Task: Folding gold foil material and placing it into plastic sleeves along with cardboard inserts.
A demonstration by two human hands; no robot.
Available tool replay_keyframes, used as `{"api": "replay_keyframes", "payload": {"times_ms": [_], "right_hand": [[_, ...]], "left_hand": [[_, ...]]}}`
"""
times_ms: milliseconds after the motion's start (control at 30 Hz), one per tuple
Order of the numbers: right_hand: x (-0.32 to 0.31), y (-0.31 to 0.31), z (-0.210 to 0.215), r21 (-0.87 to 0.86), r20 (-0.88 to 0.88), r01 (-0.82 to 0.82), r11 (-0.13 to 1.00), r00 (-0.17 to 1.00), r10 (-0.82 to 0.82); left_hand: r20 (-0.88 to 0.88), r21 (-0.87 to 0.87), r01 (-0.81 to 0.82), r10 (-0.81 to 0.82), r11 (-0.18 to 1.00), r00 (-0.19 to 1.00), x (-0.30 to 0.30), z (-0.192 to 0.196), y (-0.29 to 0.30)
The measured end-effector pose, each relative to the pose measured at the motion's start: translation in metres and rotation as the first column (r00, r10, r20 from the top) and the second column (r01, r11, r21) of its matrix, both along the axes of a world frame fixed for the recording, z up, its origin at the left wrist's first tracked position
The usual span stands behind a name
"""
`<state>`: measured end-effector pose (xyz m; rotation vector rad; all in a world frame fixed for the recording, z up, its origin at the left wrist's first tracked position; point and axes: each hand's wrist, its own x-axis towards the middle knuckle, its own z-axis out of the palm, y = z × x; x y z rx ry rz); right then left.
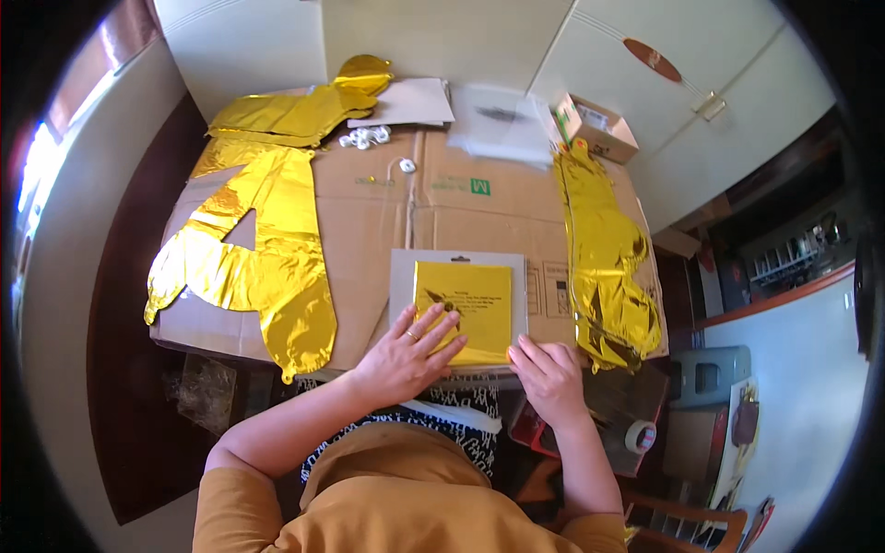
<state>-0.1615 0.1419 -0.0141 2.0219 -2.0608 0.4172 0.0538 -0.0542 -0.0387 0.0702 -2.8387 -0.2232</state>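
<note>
In front of me lies a clear plastic bag (518, 300) with a grey card (403, 276) and a folded gold foil balloon (484, 336) inside. Dark printing shows over the gold. My left hand (410, 358) rests flat on the package, fingers spread across its lower left part. At the lower right corner, my right hand (546, 373) pinches the bag's edge between thumb and fingers. An A-shaped gold foil balloon (288, 230) lies flat to the left. Another gold foil balloon (604, 249) stretches along the right edge.
Flattened cardboard (369, 212) covers the work surface. More gold foil balloons (267, 118) lie back left, near grey cards (410, 100) and small white rolls (366, 137). Clear bags (498, 129) and a small cardboard box (597, 143) sit back right. White cabinet doors (433, 37) stand behind.
</note>
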Motion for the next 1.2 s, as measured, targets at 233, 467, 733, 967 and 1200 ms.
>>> {"api": "replay_keyframes", "payload": {"times_ms": [233, 467, 733, 967, 1200], "right_hand": [[-0.011, -0.152, 0.067, -0.054, 0.650, -0.116, 0.992, 0.750, 0.123], [-0.101, -0.333, 0.024, 0.095, 0.464, 0.171, 0.981, 0.864, -0.196], [-0.150, -0.348, 0.024, 0.204, 0.239, 0.300, 0.932, 0.908, -0.345], [-0.308, -0.328, 0.046, 0.036, 0.234, 0.677, 0.735, 0.710, -0.665], [-0.454, -0.327, 0.081, 0.235, 0.132, 0.677, 0.698, 0.689, -0.712]], "left_hand": [[0.047, 0.071, -0.019, 0.015, 0.997, 0.999, 0.008, 0.002, -0.004], [0.041, 0.164, 0.010, -0.017, 0.986, 0.999, 0.005, 0.008, -0.007], [-0.023, 0.241, 0.025, -0.020, 0.970, 1.000, 0.004, 0.005, -0.012], [-0.021, 0.227, 0.012, -0.008, 0.974, 1.000, 0.002, 0.011, -0.015], [0.127, 0.171, 0.017, -0.039, 0.985, 0.991, 0.003, 0.006, -0.021]]}}
